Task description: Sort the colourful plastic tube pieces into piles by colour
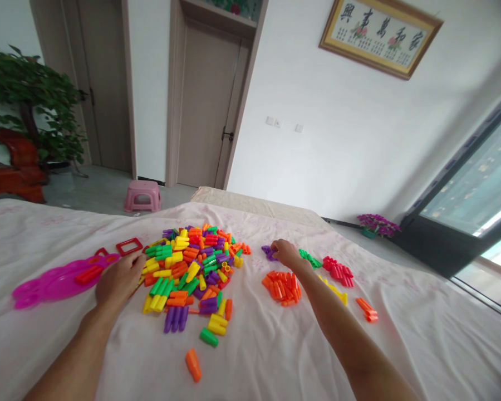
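Note:
A large mixed pile of plastic building pieces point(192, 262) in orange, yellow, green, purple and red lies on the cloth. My left hand point(123, 273) rests at the pile's left edge, over the side of a pink plastic tray point(62, 281); its fingertips are hidden. My right hand point(286, 252) has its fingers curled down on purple pieces point(269, 253), partly covering them. Close to that hand lie sorted groups: orange pieces point(281, 288), green pieces point(309, 258), red pieces point(338, 270) and yellow pieces point(338, 292), the last partly behind my forearm.
A red frame point(129, 246) lies behind the tray. Loose orange point(193, 365) and green point(209, 336) pieces lie in front of the pile. More orange pieces point(367, 309) lie far right. Beyond the cloth-covered surface point(250, 362) stand a pink stool point(142, 196) and purple flowers point(378, 224).

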Demonstrator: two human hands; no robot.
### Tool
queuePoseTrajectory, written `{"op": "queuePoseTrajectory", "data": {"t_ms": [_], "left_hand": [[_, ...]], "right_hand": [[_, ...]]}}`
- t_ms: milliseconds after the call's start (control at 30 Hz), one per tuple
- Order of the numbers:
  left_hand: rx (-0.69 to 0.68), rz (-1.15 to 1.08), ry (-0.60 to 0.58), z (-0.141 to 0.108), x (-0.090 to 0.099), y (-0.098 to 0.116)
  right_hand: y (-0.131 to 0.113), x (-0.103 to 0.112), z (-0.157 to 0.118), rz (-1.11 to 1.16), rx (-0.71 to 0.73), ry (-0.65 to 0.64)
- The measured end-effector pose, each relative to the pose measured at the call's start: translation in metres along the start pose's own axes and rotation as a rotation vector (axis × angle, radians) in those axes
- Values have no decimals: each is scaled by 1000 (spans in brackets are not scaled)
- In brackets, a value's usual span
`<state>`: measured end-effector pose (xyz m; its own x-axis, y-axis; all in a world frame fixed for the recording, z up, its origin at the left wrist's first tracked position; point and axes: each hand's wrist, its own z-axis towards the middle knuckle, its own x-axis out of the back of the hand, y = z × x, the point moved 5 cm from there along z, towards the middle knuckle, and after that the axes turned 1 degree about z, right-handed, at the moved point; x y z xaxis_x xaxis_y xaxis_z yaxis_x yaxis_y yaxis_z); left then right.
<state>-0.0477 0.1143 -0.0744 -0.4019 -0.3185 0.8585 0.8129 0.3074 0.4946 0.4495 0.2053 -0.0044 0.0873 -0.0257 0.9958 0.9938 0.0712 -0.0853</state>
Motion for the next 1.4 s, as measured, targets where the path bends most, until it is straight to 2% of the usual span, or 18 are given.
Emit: {"op": "queuePoseTrajectory", "data": {"t_ms": [233,367,467,667,767,867,1067,1400], "left_hand": [[-11,13,-20,-1,3,2],[-20,9,-15,-1,3,2],[-18,6,-5,-2,3,3],[-14,-5,-17,-2,5,4],[-15,-11,-20,-2,6,5],[-19,-16,-7,-4,7,7],[-25,3,2,-4,7,7],[-10,0,-23,-2,4,4]], "right_hand": [[5,4,-3,-21,-38,52],[-7,13,-11,-15,-24,79],[-36,18,-22,29,71,109],[-131,7,-62,291,493,52],[-164,-2,-81,318,572,72],[-183,-11,-90,242,582,107],[-196,-22,-95,157,549,146],[-200,-27,-101,152,547,63]]}}
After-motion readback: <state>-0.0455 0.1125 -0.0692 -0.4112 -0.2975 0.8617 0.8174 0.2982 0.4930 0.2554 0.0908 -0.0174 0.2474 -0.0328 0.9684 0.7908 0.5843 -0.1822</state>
